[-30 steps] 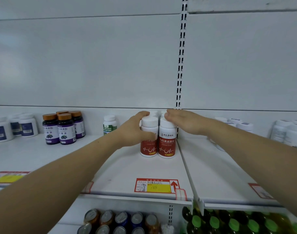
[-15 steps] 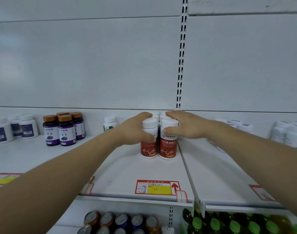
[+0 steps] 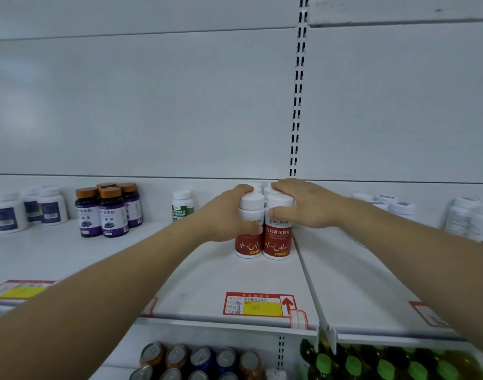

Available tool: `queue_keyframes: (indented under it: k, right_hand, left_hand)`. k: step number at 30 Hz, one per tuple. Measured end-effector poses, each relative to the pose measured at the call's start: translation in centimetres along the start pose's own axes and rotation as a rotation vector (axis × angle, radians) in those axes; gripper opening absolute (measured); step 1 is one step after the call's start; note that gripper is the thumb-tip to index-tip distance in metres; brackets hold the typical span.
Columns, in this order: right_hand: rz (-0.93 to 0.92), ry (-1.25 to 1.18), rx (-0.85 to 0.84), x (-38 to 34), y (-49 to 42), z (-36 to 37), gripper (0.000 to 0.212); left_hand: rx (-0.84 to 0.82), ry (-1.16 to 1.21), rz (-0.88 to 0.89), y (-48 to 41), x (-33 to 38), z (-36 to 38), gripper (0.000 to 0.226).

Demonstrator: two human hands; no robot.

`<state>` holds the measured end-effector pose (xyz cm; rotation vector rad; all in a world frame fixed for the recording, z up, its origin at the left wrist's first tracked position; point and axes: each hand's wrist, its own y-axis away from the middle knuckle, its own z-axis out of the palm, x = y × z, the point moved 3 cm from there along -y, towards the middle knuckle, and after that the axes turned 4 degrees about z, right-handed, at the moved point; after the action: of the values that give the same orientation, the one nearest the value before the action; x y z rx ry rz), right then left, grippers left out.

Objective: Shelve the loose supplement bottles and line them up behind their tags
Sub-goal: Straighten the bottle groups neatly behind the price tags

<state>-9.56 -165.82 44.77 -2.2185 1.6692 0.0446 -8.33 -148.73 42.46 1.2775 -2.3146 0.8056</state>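
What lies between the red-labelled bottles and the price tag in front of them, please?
Only bare white shelf, seen in the head view, separates the red-labelled bottles from the price tag; nothing stands there.

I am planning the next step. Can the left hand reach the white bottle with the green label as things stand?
Probably yes, after letting go: the left hand grips a red-label bottle, and the green-label bottle stands alone just beside it, nothing between.

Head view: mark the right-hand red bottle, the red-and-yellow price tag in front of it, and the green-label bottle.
right-hand red bottle (image 3: pixel 277 241), head view, on its red label.
price tag (image 3: pixel 259 307), head view, on its yellow patch.
green-label bottle (image 3: pixel 180 212), head view, on its green label.
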Motion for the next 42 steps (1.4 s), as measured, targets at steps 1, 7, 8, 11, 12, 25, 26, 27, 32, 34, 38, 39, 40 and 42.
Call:
queue_keyframes:
  k: [1,7,8,11,12,25,26,27,32,34,38,39,40,42]
  right_hand:
    - [-0.002,0.002,0.009,0.0,0.1,-0.1,0.068]
    - [-0.002,0.021,0.023,0.0,0.3,-0.2,0.063]
    - [0.001,0.020,0.024,0.0,0.4,-0.2,0.062]
    - [0.005,0.018,0.027,0.0,0.5,-0.3,0.061]
    - [0.004,0.017,0.026,-0.1,0.5,-0.3,0.062]
    - [0.004,0.018,0.026,-0.1,0.9,-0.3,0.064]
    - [0.005,0.013,0.027,-0.1,0.9,-0.4,0.064]
    - [0.006,0.007,0.028,-0.1,0.9,-0.4,0.063]
    - [0.017,-0.008,0.023,-0.1,1.3,-0.7,0.060]
    - [0.017,-0.005,0.017,-0.1,1.4,-0.6,0.059]
    - [0.018,-0.005,0.013,0.0,1.4,-0.5,0.064]
    - [0.019,-0.004,0.011,0.1,1.4,-0.5,0.065]
    - [0.020,-0.003,0.010,0.1,1.4,-0.5,0.065]
    - [0.022,0.003,0.007,0.1,1.4,-0.6,0.067]
  left_hand:
    - [0.004,-0.007,0.003,0.0,0.0,-0.1,0.083]
    - [0.024,0.044,-0.030,0.0,0.0,-0.4,0.075]
    - [0.027,0.048,-0.026,0.0,0.1,-0.3,0.074]
    - [0.029,0.053,-0.008,0.0,0.5,-0.1,0.072]
    - [0.029,0.048,0.000,0.0,0.6,-0.1,0.071]
    - [0.039,-0.068,0.041,0.3,0.8,-0.6,0.070]
    - [0.038,-0.066,0.037,0.2,0.7,-0.5,0.071]
    - [0.039,-0.063,0.032,0.2,0.7,-0.5,0.072]
    - [0.054,-0.063,-0.010,0.1,0.3,-0.7,0.076]
    - [0.062,-0.054,-0.013,0.1,0.3,-0.8,0.076]
    - [0.067,-0.041,-0.030,0.3,0.4,-0.8,0.076]
    - [0.068,-0.045,-0.034,0.3,0.4,-0.8,0.077]
    - [0.069,-0.047,-0.039,0.3,0.4,-0.7,0.077]
    - [0.071,-0.048,-0.046,0.4,0.4,-0.8,0.077]
